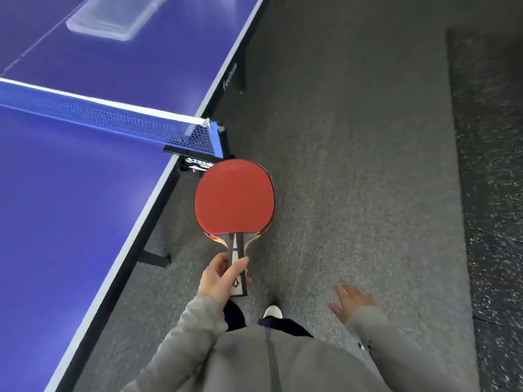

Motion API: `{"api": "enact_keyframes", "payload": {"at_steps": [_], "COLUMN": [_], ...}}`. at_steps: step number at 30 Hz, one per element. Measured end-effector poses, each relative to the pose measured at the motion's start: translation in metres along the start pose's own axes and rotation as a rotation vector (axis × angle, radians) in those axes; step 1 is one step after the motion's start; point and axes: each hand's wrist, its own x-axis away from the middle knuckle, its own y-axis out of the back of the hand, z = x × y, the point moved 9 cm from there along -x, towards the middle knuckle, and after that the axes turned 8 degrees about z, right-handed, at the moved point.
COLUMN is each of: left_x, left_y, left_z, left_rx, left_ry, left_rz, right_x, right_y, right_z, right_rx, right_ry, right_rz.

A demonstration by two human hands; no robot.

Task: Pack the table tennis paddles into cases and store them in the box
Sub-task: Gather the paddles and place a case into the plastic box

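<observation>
My left hand (219, 278) grips the handles of table tennis paddles (234, 197) stacked together, red rubber face up, a second blade edge showing beneath. They hang over the grey floor beside the table's edge, just short of the net post. My right hand (351, 302) is free at my side, fingers spread and blurred, holding nothing. A clear plastic box (113, 17) lies on the far half of the blue table, blurred. No paddle case is visible.
The blue table tennis table (70, 193) fills the left, with its net (119, 123) and black net clamp (198, 162) jutting past the edge. Table legs stand below. Grey carpet floor runs ahead; a darker speckled mat lies at the right.
</observation>
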Motion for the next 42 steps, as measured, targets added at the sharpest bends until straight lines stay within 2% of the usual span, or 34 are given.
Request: {"api": "enact_keyframes", "payload": {"at_steps": [7,15,20,26,30,37,42], "left_x": [-0.019,-0.106,-0.183,-0.238,-0.264,-0.307,-0.329], "left_y": [-0.091,-0.139,-0.153,-0.148,-0.137,-0.125,-0.116], "left_z": [-0.022,-0.063,-0.114,-0.166,-0.183,-0.211,-0.235], "left_rx": [-0.142,-0.167,-0.1,-0.035,-0.017,0.166,0.293], "left_ry": [0.002,-0.01,-0.023,-0.056,-0.021,0.016,-0.025], "left_rz": [0.167,0.181,0.093,0.018,-0.119,-0.378,-0.552], "right_x": [-0.012,-0.066,-0.1,-0.136,-0.166,-0.234,-0.267], "right_y": [0.001,0.089,0.178,0.29,0.355,0.473,0.553], "right_z": [-0.053,-0.058,-0.084,-0.092,-0.085,-0.05,-0.018], "right_rx": [-0.047,0.017,0.048,0.091,0.149,0.311,0.367], "right_ry": [-0.035,0.021,-0.017,0.007,0.059,0.156,0.25], "right_rz": [0.034,0.029,0.045,-0.012,-0.013,0.0,0.017]}}
